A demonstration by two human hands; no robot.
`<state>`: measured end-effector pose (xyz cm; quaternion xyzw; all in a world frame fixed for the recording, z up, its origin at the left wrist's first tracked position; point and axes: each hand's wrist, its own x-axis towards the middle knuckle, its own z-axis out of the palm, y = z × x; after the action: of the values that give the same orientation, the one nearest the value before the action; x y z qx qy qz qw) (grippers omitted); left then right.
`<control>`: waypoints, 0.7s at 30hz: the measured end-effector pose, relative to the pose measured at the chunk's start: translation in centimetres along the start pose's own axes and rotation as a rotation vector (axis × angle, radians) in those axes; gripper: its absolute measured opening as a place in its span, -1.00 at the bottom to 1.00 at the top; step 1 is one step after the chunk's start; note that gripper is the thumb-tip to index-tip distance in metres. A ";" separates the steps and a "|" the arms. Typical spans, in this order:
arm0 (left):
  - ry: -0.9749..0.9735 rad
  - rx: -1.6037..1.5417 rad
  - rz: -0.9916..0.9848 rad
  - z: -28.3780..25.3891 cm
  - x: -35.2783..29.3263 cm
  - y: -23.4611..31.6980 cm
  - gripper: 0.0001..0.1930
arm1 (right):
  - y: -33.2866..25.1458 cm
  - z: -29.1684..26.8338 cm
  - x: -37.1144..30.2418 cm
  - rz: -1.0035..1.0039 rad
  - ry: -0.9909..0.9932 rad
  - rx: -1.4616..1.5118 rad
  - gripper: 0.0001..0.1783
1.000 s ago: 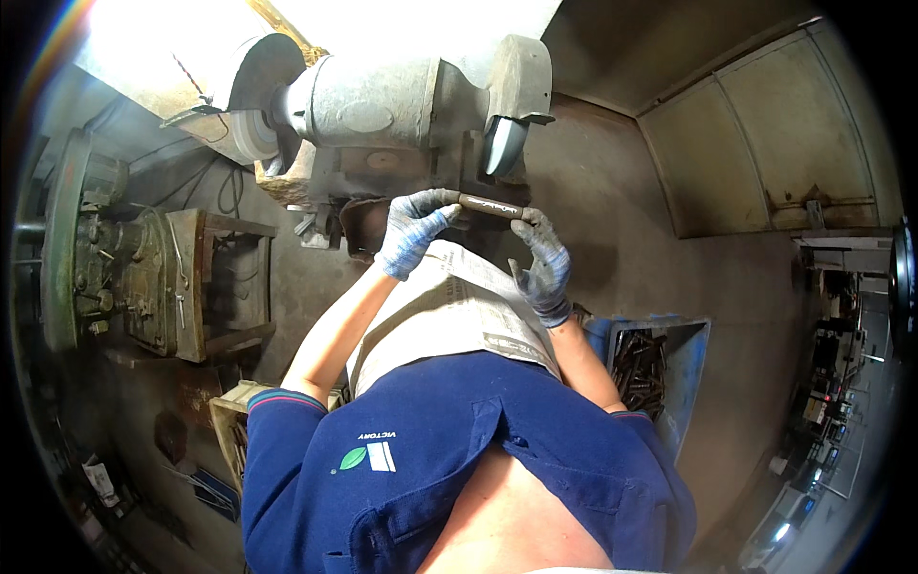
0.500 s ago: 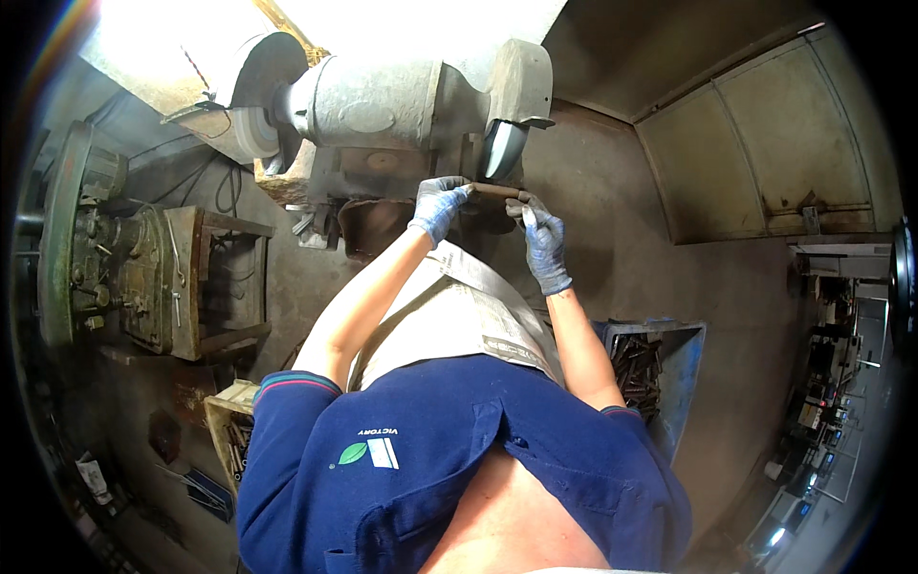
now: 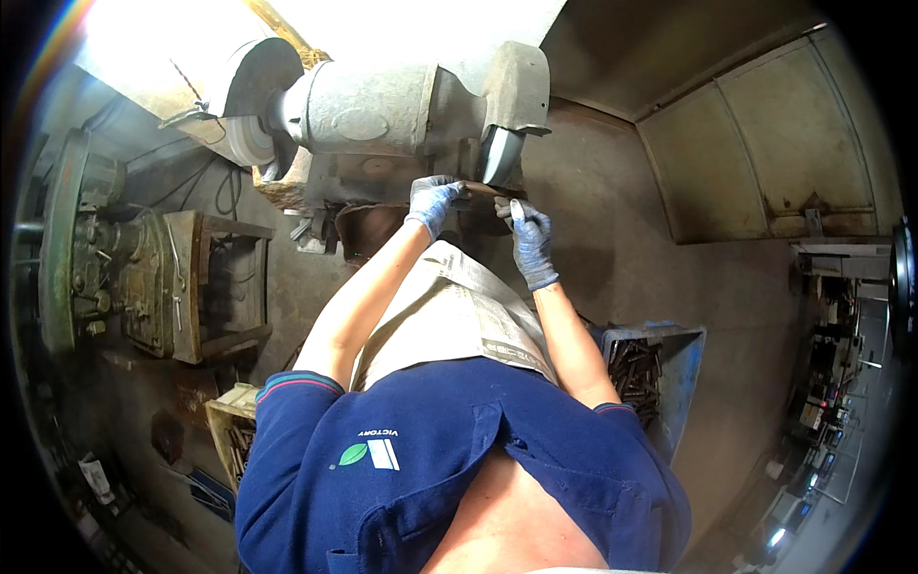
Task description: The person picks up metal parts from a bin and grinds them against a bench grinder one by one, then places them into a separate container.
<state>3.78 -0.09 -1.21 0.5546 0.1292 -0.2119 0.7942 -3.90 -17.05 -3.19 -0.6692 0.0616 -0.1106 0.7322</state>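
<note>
A short brown metal rod (image 3: 481,188) lies crosswise just under the right wheel (image 3: 503,155) of a grey bench grinder (image 3: 373,107). My left hand (image 3: 433,204), in a blue and grey glove, is closed on the rod's left end. The right end is pinched in the fingers of my right hand (image 3: 529,239), gloved the same way. The rod's top seems to meet the wheel's lower edge, though I cannot tell if they touch. Printed paper (image 3: 449,306) covers my lap below the hands.
Beside my right elbow stands a blue crate (image 3: 688,364) holding several dark metal rods (image 3: 634,373). A pale box (image 3: 218,421) with metal pieces is by my left elbow. Farther left is a green machine (image 3: 124,277). The grinder's other wheel (image 3: 251,139) sits at its left end.
Both hands have shifted slightly left with the rod. The rod has come nearer to the right wheel, its right end now slanting a little lower.
</note>
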 end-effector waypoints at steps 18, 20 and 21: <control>-0.105 0.007 0.161 -3.8 -5.1 1.9 -0.86 | -3.6 2.5 -3.1 -0.381 -0.133 -0.338 -0.76; -0.167 -0.023 0.217 -4.1 -6.6 1.8 -0.85 | -5.8 3.0 -4.8 -0.428 -0.145 -0.265 -0.69; -0.199 -0.039 0.244 -4.3 -7.1 1.7 -0.84 | -6.3 2.9 -5.1 -0.475 -0.151 -0.297 -0.67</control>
<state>-1.47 5.78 1.79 0.5271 -0.0142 -0.1652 0.8335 -8.69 -13.52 3.07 -0.7712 -0.1362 -0.2187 0.5822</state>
